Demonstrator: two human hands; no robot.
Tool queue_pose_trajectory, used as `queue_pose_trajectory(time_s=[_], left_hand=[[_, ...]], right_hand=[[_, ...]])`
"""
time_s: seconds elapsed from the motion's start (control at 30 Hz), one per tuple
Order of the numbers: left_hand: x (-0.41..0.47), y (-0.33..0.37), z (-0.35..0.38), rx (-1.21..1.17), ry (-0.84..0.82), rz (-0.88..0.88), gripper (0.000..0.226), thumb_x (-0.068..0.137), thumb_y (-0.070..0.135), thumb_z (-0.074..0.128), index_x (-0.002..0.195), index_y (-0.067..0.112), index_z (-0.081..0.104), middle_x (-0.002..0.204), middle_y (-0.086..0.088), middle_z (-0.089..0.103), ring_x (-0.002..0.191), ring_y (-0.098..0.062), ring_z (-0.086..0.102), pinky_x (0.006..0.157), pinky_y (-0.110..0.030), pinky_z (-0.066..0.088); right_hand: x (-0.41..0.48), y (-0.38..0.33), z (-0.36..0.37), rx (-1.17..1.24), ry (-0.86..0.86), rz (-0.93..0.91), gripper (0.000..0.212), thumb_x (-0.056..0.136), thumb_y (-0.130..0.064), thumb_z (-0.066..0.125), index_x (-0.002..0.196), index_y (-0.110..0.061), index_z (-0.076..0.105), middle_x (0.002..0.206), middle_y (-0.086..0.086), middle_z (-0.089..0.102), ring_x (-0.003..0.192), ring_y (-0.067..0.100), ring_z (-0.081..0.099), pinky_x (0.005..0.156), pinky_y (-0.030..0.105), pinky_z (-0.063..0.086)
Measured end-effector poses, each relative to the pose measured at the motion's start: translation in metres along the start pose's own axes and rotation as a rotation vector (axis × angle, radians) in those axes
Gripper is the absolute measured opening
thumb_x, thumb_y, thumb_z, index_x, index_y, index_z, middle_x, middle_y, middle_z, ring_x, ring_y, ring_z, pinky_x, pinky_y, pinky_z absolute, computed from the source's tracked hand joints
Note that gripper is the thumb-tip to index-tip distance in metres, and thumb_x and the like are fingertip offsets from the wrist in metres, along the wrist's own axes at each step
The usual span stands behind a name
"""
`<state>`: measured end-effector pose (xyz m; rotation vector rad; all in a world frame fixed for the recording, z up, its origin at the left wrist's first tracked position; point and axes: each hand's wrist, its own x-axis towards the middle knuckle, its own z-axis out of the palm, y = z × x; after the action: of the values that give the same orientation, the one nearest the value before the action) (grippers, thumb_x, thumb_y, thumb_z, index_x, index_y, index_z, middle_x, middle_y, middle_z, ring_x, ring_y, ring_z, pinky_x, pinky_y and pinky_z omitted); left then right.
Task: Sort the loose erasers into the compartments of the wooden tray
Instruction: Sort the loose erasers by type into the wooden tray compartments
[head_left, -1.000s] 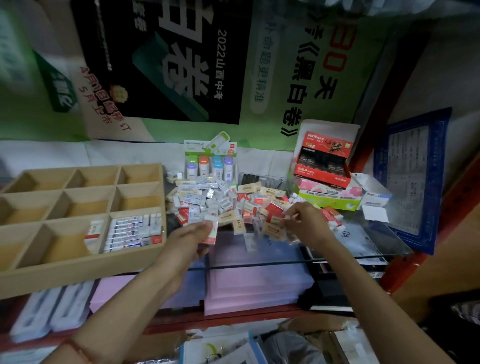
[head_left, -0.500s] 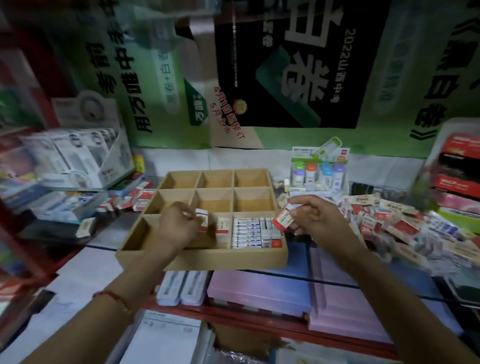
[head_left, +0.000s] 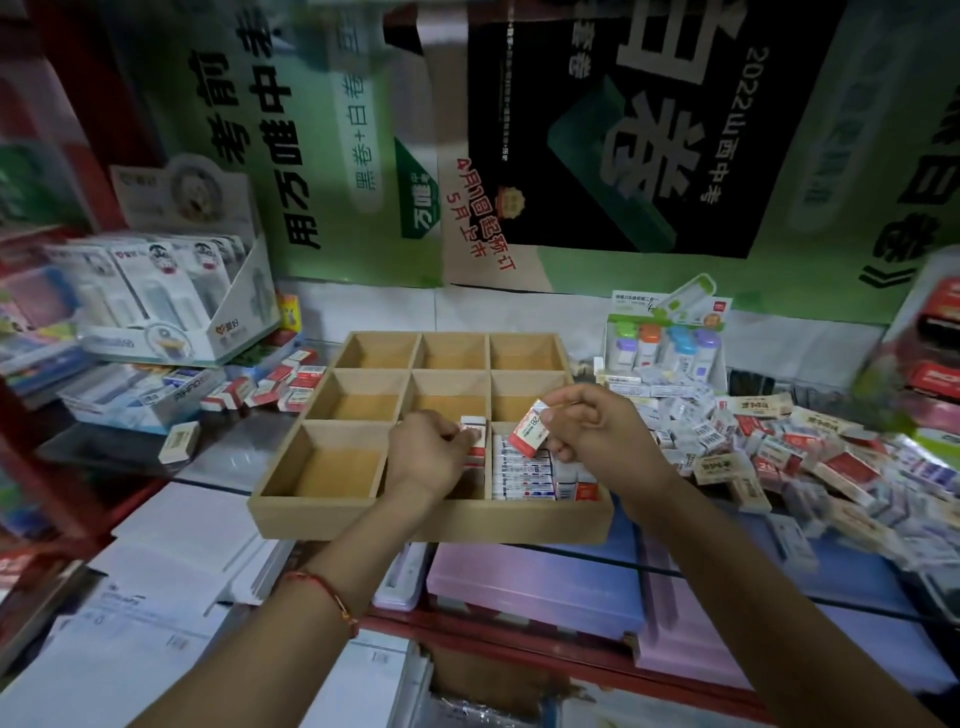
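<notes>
Mid-frame, the left hand (head_left: 431, 452) is pinching a small eraser (head_left: 474, 423) over the wooden tray's (head_left: 415, 519) lower-middle compartment. The right hand (head_left: 597, 431) is pinching a tilted red eraser (head_left: 530, 428) above the crowded lower-right one, probably risking a misdrop.

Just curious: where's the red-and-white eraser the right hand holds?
Head view, centre: the right hand pinches the eraser above the wooden tray's front-right compartment, beside the left hand.

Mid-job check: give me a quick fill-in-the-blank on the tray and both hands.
The wooden tray has ___ compartments.
Its back-row compartments are all ___.
The tilted eraser is pinched by the ___ hand.
The left hand holds a second eraser at the front ___ compartment.
Missing words: nine; empty; right; middle.
</notes>
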<state>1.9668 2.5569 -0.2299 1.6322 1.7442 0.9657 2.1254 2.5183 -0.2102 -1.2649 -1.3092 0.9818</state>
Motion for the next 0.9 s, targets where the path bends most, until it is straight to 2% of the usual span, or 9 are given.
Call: queue_pose_trajectory(time_s=[0.1, 0.2, 0.37, 0.47, 0.5, 0.57, 0.7, 0.83, 0.9], left_hand=[[0.003, -0.001, -0.004, -0.043, -0.074, -0.069, 0.026, 0.087, 0.022, 0.064, 0.073, 0.001, 0.068, 0.067, -0.013, 0.065, 0.061, -0.023, 0.059, 0.073, -0.032, 0.053], [0.007, -0.001, -0.006, -0.051, -0.142, -0.178, 0.025, 0.086, 0.023, 0.065, 0.07, 0.004, 0.066, 0.058, -0.008, 0.059, 0.049, -0.017, 0.053, 0.067, -0.028, 0.052], [0.009, -0.005, -0.014, -0.178, -0.189, -0.238, 0.025, 0.089, 0.029, 0.061, 0.08, 0.006, 0.064, 0.075, -0.01, 0.066, 0.063, -0.022, 0.064, 0.075, -0.033, 0.057], [0.002, -0.006, -0.033, -0.279, -0.148, 0.01, 0.01, 0.093, 0.021, 0.053, 0.092, 0.014, 0.06, 0.086, -0.004, 0.064, 0.076, -0.015, 0.064, 0.07, -0.026, 0.054], [-0.002, -0.005, -0.04, -0.292, -0.197, 0.12, 0.014, 0.091, 0.016, 0.057, 0.105, 0.017, 0.059, 0.088, 0.001, 0.062, 0.075, -0.007, 0.062, 0.068, -0.018, 0.052], [-0.007, -0.006, -0.046, -0.231, -0.289, 0.289, 0.047, 0.081, 0.009, 0.067, 0.123, 0.023, 0.051, 0.095, 0.008, 0.06, 0.077, 0.003, 0.059, 0.068, -0.006, 0.046], [-0.01, -0.01, -0.051, -0.061, -0.217, 0.438, 0.052, 0.075, 0.004, 0.073, 0.121, 0.02, 0.055, 0.09, 0.022, 0.056, 0.079, 0.02, 0.052, 0.069, 0.002, 0.037], [-0.011, -0.015, -0.052, 0.037, -0.166, 0.429, 0.052, 0.079, 0.012, 0.071, 0.117, 0.035, 0.045, 0.088, 0.02, 0.056, 0.081, 0.008, 0.053, 0.069, 0.0, 0.04], [-0.01, -0.017, -0.048, 0.101, -0.132, 0.416, 0.041, 0.083, 0.014, 0.067, 0.118, 0.03, 0.055, 0.095, 0.009, 0.064, 0.086, -0.003, 0.058, 0.071, -0.007, 0.042]], right_hand=[[0.003, -0.003, 0.005, -0.008, -0.003, -0.002, 0.007, 0.091, -0.003, 0.055, 0.093, -0.008, 0.058, 0.067, 0.002, 0.059, 0.046, -0.003, 0.053, 0.049, 0.013, 0.045], [0.006, -0.004, 0.011, 0.002, -0.006, -0.004, 0.009, 0.09, -0.001, 0.054, 0.098, -0.003, 0.058, 0.067, 0.003, 0.058, 0.045, -0.003, 0.053, 0.046, 0.012, 0.044], [0.01, -0.005, 0.02, -0.017, -0.026, 0.003, 0.009, 0.09, -0.005, 0.056, 0.098, -0.007, 0.061, 0.069, 0.001, 0.06, 0.049, -0.003, 0.055, 0.049, 0.011, 0.045], [0.018, -0.006, 0.027, -0.038, -0.003, 0.013, 0.007, 0.088, -0.01, 0.061, 0.091, -0.016, 0.061, 0.077, 0.003, 0.064, 0.06, 0.007, 0.058, 0.056, 0.018, 0.047], [0.021, -0.007, 0.031, -0.039, 0.0, 0.017, 0.007, 0.087, -0.012, 0.063, 0.088, -0.018, 0.061, 0.08, 0.005, 0.064, 0.063, 0.01, 0.058, 0.057, 0.021, 0.047], [0.026, -0.009, 0.041, -0.03, -0.023, 0.03, 0.004, 0.086, -0.013, 0.065, 0.086, -0.015, 0.062, 0.082, 0.006, 0.064, 0.065, 0.011, 0.057, 0.056, 0.019, 0.045], [0.031, -0.007, 0.062, -0.065, -0.055, 0.056, 0.004, 0.086, -0.015, 0.065, 0.085, -0.012, 0.063, 0.085, 0.009, 0.065, 0.063, 0.01, 0.055, 0.055, 0.02, 0.041], [0.031, -0.006, 0.066, -0.098, -0.084, 0.023, 0.006, 0.088, -0.017, 0.063, 0.083, -0.014, 0.064, 0.085, 0.003, 0.064, 0.069, 0.008, 0.054, 0.061, 0.022, 0.043], [0.03, -0.008, 0.062, -0.134, -0.061, -0.016, 0.008, 0.09, -0.018, 0.059, 0.093, -0.014, 0.065, 0.09, -0.001, 0.062, 0.08, 0.009, 0.055, 0.069, 0.023, 0.045]])
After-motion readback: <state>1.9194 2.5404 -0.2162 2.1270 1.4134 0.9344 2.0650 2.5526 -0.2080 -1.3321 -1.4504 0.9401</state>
